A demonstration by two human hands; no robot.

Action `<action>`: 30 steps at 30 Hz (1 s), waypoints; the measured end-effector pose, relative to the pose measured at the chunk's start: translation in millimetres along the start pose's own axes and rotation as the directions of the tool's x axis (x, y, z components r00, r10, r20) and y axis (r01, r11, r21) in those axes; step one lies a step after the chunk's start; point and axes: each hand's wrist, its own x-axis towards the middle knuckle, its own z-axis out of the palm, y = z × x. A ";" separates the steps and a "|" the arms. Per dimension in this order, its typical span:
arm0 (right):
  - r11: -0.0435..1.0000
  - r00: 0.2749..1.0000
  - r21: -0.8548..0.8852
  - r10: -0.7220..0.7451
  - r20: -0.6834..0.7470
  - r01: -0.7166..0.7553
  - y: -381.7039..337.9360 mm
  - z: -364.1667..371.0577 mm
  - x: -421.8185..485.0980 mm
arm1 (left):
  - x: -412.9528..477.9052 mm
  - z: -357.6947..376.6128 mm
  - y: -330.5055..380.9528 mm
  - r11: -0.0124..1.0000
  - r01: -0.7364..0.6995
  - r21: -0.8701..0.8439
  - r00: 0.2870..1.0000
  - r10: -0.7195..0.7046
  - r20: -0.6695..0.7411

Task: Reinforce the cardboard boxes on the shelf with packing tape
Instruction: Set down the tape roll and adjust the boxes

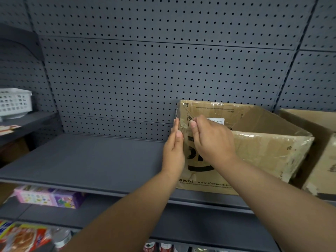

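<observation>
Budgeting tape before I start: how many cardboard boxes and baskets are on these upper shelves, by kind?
Cardboard boxes: 2 (open box, second box at the right edge)
White basket: 1
Total: 3

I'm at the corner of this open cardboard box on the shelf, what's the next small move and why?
Probably smooth the clear tape down over the near corner of the box with your right hand, which pinches it there. The tape looks wrinkled and not fully stuck, and your left hand lies flat against the side of the box, bracing it.
</observation>
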 end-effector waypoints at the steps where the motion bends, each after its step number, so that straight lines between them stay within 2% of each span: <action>1: 1.000 1.000 0.003 -0.003 0.005 0.003 0.1 -0.1 -0.2 | -0.2 -2.9 0.3 0.998 0.042 -0.035 0.999 -0.041 0.029; 4: 1.000 1.000 0.006 -0.008 0.023 0.008 1.0 -1.1 -1.8 | -5.5 -12.6 -8.3 0.974 0.191 -0.124 0.978 -0.177 0.110; 6: 1.000 0.999 0.000 -0.018 0.027 0.018 1.4 -0.7 -2.6 | -12.7 -12.7 -16.6 0.965 0.249 -0.086 0.964 -0.238 0.117; 12: 0.999 0.999 -0.037 -0.034 0.001 0.034 0.5 2.1 -1.2 | -16.8 5.2 -17.1 0.990 0.143 -0.016 0.986 -0.144 -0.089; 14: 0.999 0.999 -0.036 -0.039 0.004 0.039 0.8 1.5 -1.6 | -17.5 3.7 -17.5 0.989 0.148 -0.018 0.986 -0.148 -0.074; 18: 0.998 0.998 -0.019 -0.060 0.014 0.061 3.8 1.3 -3.4 | -25.9 -13.3 -33.1 0.977 0.210 0.029 0.975 -0.211 0.067; 22: 0.998 0.998 -0.015 -0.068 0.002 0.068 4.6 1.9 -4.8 | -38.7 -24.1 -54.1 0.955 0.087 0.285 0.968 -0.148 0.201; 26: 0.996 0.997 -0.055 -0.074 -0.018 0.073 3.0 3.7 -4.6 | -37.9 -18.7 -49.6 0.908 0.015 0.418 0.986 -0.083 0.145; 28: 0.994 0.997 -0.079 -0.073 -0.028 0.071 2.7 3.4 -4.4 | -39.1 -23.2 -47.0 0.850 -0.019 0.526 0.979 -0.092 0.184; 30: 0.993 0.996 -0.076 -0.088 -0.030 0.086 3.6 3.1 -4.7 | -37.6 -30.3 -41.5 0.758 -0.038 0.652 0.955 -0.165 0.248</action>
